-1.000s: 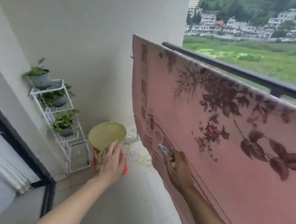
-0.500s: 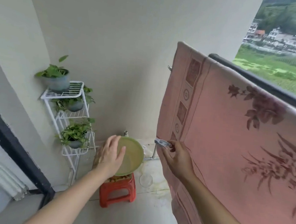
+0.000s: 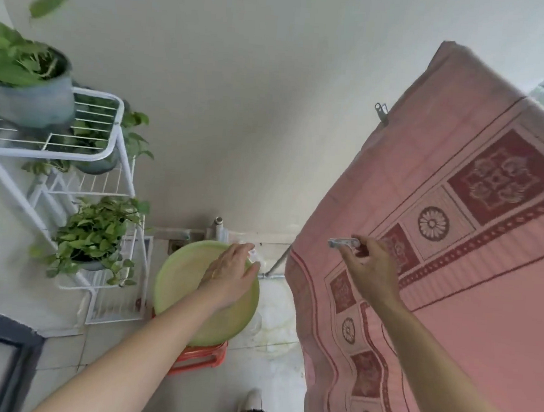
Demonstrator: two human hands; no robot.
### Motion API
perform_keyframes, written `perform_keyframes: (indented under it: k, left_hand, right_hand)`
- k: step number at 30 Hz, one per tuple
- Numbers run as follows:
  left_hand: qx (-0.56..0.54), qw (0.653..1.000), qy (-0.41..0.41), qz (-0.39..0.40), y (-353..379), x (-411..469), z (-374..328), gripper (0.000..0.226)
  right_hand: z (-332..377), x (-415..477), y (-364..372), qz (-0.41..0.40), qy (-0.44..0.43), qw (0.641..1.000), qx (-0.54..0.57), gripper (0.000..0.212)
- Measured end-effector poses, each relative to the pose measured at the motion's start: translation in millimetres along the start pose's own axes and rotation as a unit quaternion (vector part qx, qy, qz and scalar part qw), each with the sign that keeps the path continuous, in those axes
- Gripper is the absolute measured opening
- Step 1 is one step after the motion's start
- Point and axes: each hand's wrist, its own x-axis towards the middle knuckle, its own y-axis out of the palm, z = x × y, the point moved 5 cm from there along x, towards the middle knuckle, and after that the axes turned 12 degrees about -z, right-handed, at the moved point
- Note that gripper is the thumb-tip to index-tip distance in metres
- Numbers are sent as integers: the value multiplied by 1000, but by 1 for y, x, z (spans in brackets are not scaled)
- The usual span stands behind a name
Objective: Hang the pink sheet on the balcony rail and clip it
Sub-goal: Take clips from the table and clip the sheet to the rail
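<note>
The pink sheet (image 3: 470,300) with dark red flower and square patterns hangs over the balcony rail on the right; the rail itself is hidden under it. My right hand (image 3: 367,267) pinches a small pale clip (image 3: 342,243) in front of the sheet's left border. A metal clip (image 3: 381,112) sticks out at the sheet's left edge near the top. My left hand (image 3: 230,278) reaches out with relaxed fingers over a green basin (image 3: 189,264) and holds nothing that I can see.
The green basin sits on a red plastic stool (image 3: 202,358). A white wire plant stand (image 3: 83,167) with potted green plants fills the left corner. A pipe (image 3: 217,231) runs along the wall base. A dark door frame (image 3: 0,338) is at lower left.
The view has swung left and down, so the rail and landscape are out of sight. My left hand has come over the green basin. My right hand still pinches the clip.
</note>
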Motion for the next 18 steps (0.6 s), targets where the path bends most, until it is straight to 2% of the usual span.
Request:
perform_keyframes:
  k: [3,11,15,18]
  left_hand:
    - [-27,999,-21,19,29,47,8,49]
    - [-113,987,-101,45,145,192,31,46]
    - [-172,973,-134,78,210,266,10,47]
    - [-217,963,-134,90,248,321,-16,50]
  right_hand:
    - [-1,52,31,3,-11,999,-35,39]
    - [-11,213,138,2,-59,998,-4,43]
    - [-14,289,170,25,-110,989,-93,37]
    - [-12,342,190,61,-153,964,-209,39]
